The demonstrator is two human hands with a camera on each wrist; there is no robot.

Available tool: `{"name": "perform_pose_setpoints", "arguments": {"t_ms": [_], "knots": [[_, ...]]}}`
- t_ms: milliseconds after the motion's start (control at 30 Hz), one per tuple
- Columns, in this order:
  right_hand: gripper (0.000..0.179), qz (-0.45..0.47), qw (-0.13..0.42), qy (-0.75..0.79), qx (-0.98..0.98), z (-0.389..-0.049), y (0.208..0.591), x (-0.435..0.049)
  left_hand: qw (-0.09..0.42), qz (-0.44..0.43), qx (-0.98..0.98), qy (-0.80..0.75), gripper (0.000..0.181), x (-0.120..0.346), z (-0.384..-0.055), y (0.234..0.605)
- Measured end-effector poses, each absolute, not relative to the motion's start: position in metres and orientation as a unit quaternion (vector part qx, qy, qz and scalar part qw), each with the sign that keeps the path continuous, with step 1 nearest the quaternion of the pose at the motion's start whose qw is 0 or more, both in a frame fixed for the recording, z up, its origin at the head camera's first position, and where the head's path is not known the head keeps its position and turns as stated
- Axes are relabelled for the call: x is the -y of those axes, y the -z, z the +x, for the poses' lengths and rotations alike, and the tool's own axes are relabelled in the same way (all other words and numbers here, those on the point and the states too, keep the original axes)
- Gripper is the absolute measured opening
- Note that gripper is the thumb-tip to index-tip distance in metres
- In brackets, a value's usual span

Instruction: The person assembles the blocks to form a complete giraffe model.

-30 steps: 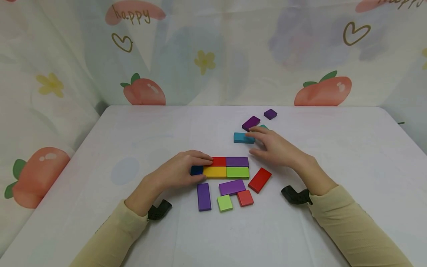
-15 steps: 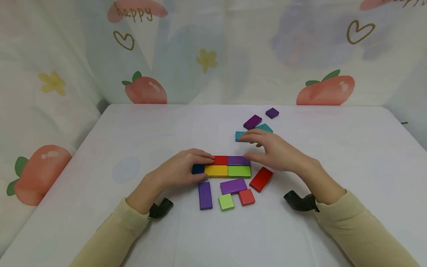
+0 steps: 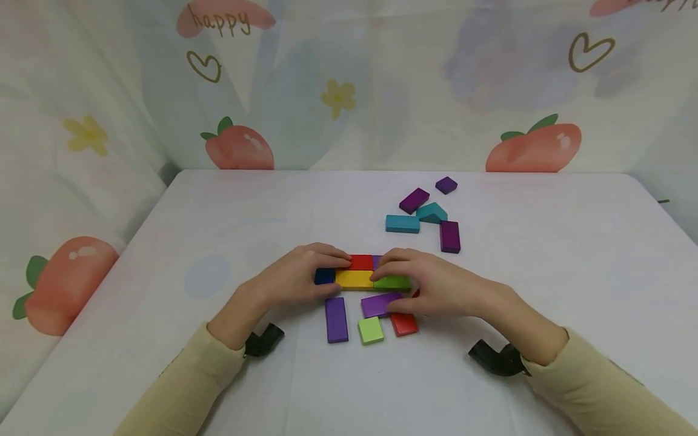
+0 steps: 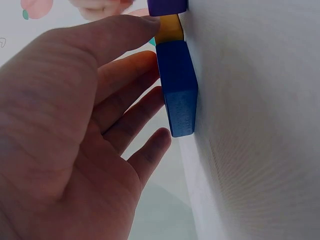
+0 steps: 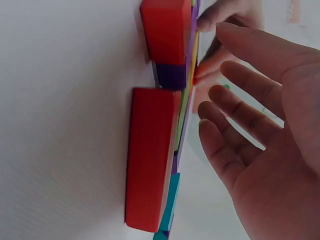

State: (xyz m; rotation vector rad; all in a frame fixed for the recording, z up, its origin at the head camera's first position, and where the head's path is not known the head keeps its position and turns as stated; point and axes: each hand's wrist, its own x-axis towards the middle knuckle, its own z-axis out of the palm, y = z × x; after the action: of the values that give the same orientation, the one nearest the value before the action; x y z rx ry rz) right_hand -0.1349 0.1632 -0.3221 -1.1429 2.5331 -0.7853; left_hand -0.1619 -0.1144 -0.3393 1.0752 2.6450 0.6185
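Note:
A flat two-row set of blocks lies mid-table: red block point(image 3: 361, 262), yellow block point(image 3: 353, 280), light green block point(image 3: 395, 283), a partly covered purple block point(image 3: 377, 261) and dark blue block point(image 3: 324, 276). My left hand point(image 3: 297, 275) holds the set's left end, thumb on the near side and fingers on the far side around the blue block point(image 4: 180, 85). Over the right end hovers my right hand point(image 3: 436, 281), fingers loosely bent and apart from the blocks in the right wrist view. Beneath it, a long red block point(image 5: 150, 155) is mostly hidden in the head view.
Nearer me lie loose purple blocks point(image 3: 336, 320), a small green block point(image 3: 371, 331) and a small red block point(image 3: 405, 325). Farther back are a teal block point(image 3: 402, 224), a teal triangle point(image 3: 432, 213) and several dark purple pieces point(image 3: 449, 237). Printed cloth point(image 3: 371, 60) hangs behind.
My right hand has moved from the teal blocks toward me, over the set's right end, uncovering the teal pieces and a dark purple block. The left hand stays in place.

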Motion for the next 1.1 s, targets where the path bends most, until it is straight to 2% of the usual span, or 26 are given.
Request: {"name": "perform_pose_setpoints", "arguments": {"t_ms": [300,800,1100], "knots": [[0.035,-0.434,0.128,0.222,-0.863,-0.125,0.329,-0.161,0.114,0.365,-0.9,-0.21,0.047,0.112,-0.161,0.338],[0.027,-0.429,0.148,0.203,-0.868,-0.119,0.324,-0.164,0.107,0.364,-0.9,-0.214,0.046,0.113,-0.16,0.34],[0.037,-0.438,0.145,0.21,-0.862,-0.116,0.321,-0.175,0.112,0.358,-0.902,-0.213,0.047,0.113,-0.16,0.339]]}}
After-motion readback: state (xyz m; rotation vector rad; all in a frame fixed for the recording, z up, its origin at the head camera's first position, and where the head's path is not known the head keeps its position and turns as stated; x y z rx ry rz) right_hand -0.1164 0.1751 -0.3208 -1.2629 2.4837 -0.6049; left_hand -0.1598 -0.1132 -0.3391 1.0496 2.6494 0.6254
